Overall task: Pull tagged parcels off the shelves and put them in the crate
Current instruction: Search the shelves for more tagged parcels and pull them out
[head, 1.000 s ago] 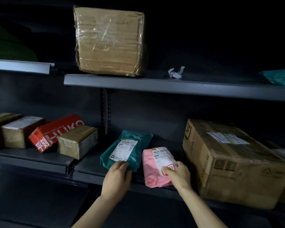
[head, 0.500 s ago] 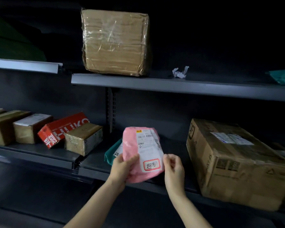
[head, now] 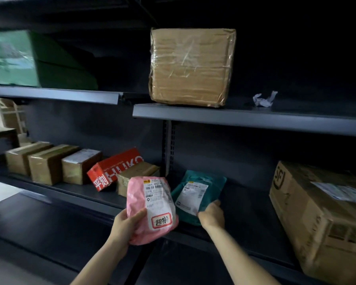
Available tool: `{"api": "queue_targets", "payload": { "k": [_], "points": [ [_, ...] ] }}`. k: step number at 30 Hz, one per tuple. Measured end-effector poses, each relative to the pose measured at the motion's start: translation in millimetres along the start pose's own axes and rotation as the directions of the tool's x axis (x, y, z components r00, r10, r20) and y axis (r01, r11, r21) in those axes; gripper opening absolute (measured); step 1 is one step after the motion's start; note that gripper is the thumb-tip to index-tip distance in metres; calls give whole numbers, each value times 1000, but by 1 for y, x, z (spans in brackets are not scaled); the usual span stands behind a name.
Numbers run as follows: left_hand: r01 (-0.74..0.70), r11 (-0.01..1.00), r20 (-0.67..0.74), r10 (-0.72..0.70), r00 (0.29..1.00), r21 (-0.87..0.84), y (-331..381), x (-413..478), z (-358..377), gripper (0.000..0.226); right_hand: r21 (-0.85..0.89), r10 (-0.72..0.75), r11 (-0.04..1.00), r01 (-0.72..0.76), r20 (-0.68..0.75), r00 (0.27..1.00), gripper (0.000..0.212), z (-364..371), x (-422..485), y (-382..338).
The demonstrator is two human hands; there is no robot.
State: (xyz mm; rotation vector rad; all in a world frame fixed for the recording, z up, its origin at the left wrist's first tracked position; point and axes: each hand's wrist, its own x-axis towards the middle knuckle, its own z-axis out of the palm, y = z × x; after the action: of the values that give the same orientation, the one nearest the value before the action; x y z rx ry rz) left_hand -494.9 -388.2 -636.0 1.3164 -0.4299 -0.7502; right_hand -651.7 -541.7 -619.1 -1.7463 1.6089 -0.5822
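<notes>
Parcel shelves (head: 234, 118) of dark grey metal fill the frame. A large brown cardboard carton (head: 317, 212) lies on the lower shelf at the right. A tape-wrapped brown cardboard box (head: 191, 66) stands on the upper shelf at top centre, and a green box (head: 29, 60) sits at upper left. Small brown cardboard boxes (head: 47, 163) line the lower shelf at left, beside a red rectangular box (head: 115, 167). A teal plastic mailer parcel (head: 206, 186) lies on the lower shelf at centre, and the right hand (head: 212, 214) has its fingers closed on the parcel's near right edge. The pink plastic mailer parcel (head: 150, 204), with a red-bordered handwritten tag, is held off the shelf at lower centre. The left hand (head: 125, 225) grips its lower left, thumb on the front. A crumpled white paper scrap (head: 263, 99) rests on the upper shelf at the right.
</notes>
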Motion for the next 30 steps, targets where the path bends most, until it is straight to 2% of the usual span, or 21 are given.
{"api": "queue_targets", "payload": {
  "k": [2,3,5,8,15,17,19,21,25,28,30],
  "points": [
    [-2,1000,-5,2,1000,5,-2,2,-2,11,107,24,994,-21,-22,999,17,-11,5,7],
    [-2,1000,-6,2,1000,9,-3,3,-2,10,133,26,991,-18,-54,998,13,-19,6,14],
    [-2,1000,2,2,1000,13,-6,5,0,10,137,-4,990,24,-141,990,16,-35,6,35],
    [2,1000,27,-2,1000,4,-11,5,6,8,47,-73,995,86,-229,971,13,-54,1,60],
    [18,1000,57,-19,998,5,-11,-2,23,8,-83,-127,990,111,-233,964,15,-68,-1,77],
    [31,1000,47,-31,998,-4,-9,-6,23,13,-170,-130,981,90,-244,961,28,-71,-4,75],
    [59,998,30,-59,998,-20,-4,-12,22,15,-357,-162,932,61,-260,952,49,-74,-11,72],
    [96,994,22,-95,995,-45,3,-20,21,14,-433,-257,892,133,-240,936,56,-76,-20,64],
    [149,987,-14,-150,989,-60,28,-45,25,16,-243,-382,906,346,-119,916,51,-84,-42,35],
    [173,983,-41,-176,984,-69,60,-75,30,16,-152,-424,897,415,-31,905,48,-101,-62,9],
    [186,980,-61,-191,980,-70,87,-98,31,17,-158,-439,884,441,44,897,49,-116,-78,-8]
  ]
}}
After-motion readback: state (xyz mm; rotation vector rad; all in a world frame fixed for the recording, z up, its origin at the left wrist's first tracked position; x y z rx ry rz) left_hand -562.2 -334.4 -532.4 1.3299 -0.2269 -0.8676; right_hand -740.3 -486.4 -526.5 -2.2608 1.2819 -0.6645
